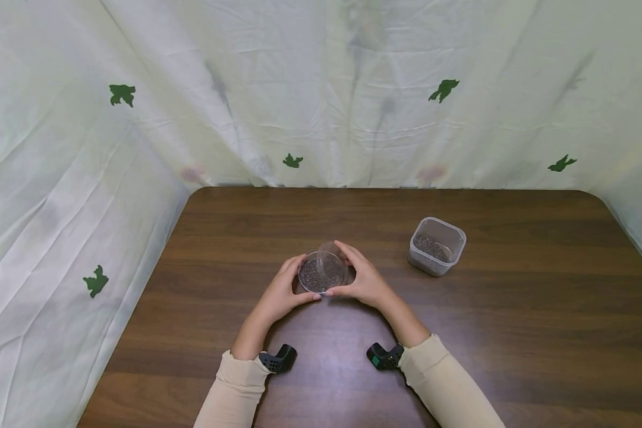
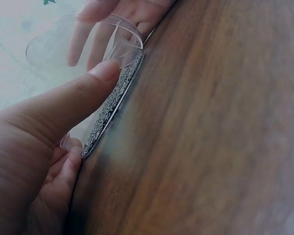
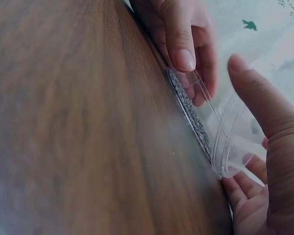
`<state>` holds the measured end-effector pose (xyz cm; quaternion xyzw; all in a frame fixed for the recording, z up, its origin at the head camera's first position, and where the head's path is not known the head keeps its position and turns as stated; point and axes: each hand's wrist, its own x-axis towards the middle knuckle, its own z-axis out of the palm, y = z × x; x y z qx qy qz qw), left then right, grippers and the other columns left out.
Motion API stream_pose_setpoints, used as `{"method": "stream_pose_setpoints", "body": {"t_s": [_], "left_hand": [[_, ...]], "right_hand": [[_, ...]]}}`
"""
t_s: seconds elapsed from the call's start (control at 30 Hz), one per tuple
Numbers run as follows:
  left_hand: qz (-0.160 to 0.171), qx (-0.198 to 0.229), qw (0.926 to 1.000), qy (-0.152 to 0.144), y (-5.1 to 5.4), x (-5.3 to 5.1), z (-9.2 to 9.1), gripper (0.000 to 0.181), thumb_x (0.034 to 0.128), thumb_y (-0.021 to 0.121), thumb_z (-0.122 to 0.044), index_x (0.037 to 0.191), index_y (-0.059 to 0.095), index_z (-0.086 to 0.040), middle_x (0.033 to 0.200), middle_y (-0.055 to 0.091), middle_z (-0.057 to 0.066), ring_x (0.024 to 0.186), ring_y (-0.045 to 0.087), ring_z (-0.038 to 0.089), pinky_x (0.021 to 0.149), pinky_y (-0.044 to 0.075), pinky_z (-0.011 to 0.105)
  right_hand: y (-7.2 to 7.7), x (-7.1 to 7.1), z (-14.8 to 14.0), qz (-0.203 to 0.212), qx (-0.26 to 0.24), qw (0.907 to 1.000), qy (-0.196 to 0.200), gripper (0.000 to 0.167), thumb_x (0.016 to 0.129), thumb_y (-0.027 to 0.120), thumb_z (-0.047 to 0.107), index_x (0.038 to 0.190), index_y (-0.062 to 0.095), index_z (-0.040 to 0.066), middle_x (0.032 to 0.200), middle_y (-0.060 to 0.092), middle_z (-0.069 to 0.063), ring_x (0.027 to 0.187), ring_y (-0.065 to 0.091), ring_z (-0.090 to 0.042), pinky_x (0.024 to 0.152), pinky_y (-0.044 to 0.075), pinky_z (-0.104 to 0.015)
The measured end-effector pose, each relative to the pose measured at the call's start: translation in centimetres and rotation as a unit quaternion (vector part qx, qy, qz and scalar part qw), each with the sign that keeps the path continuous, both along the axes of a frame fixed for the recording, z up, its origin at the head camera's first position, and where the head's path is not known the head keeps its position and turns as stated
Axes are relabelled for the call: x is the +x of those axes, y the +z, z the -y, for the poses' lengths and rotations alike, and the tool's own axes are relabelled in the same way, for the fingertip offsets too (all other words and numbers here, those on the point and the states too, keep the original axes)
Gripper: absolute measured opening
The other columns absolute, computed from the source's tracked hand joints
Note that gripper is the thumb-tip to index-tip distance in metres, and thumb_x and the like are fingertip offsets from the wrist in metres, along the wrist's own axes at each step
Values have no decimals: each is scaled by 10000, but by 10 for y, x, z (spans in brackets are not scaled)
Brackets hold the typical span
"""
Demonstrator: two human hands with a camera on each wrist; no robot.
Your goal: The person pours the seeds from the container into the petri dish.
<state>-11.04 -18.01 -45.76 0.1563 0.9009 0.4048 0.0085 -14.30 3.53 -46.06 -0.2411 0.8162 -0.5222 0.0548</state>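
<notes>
A round clear petri dish (image 1: 311,278) with a layer of small dark grains sits on the table between the hands. My left hand (image 1: 279,297) holds it at the left rim, thumb near and fingers far. My right hand (image 1: 367,284) holds the clear lid (image 2: 51,41) between thumb and fingers. Tilted, the lid overlaps the right part of the dish, with one edge raised. In the right wrist view, the lid's rim (image 3: 225,139) leans across the dish's right end. The exact contact of the right fingertips is hard to see through the clear plastic.
A translucent square plastic tub (image 1: 437,246) with dark grains and a pale scoop-like piece inside stands right of the hands. The brown wooden table (image 1: 219,238) meets a pale curtain (image 1: 278,89) with green bird-like shapes at its back edge.
</notes>
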Motion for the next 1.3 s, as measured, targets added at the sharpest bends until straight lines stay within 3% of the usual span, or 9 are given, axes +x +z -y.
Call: {"method": "stream_pose_setpoints", "body": {"t_s": [0.33,0.77,1.3], "left_hand": [[12,45,10000,-13,1,1,0,871,678,793,-273,1355,330,20,1326,370,181,1204,374,289,985,296,438],[82,-5,10000,12,2,1,0,878,685,786,-286,1363,317,18,1339,360,177,1213,365,277,987,299,426],[28,62,10000,-1,2,1,0,874,682,790,-275,1363,321,6,1335,364,171,1212,365,271,989,295,423]], "right_hand": [[0,0,2,-253,258,9993,57,972,581,837,370,1390,341,158,1379,342,-27,1079,459,-178,913,376,-349],[-1,-1,2,-368,437,9981,217,967,603,818,395,1393,336,117,1401,322,-79,1243,326,-181,992,289,-393],[0,1,3,-305,460,9983,171,958,582,837,365,1367,369,78,1341,348,-107,1188,384,-233,969,324,-399]]}}
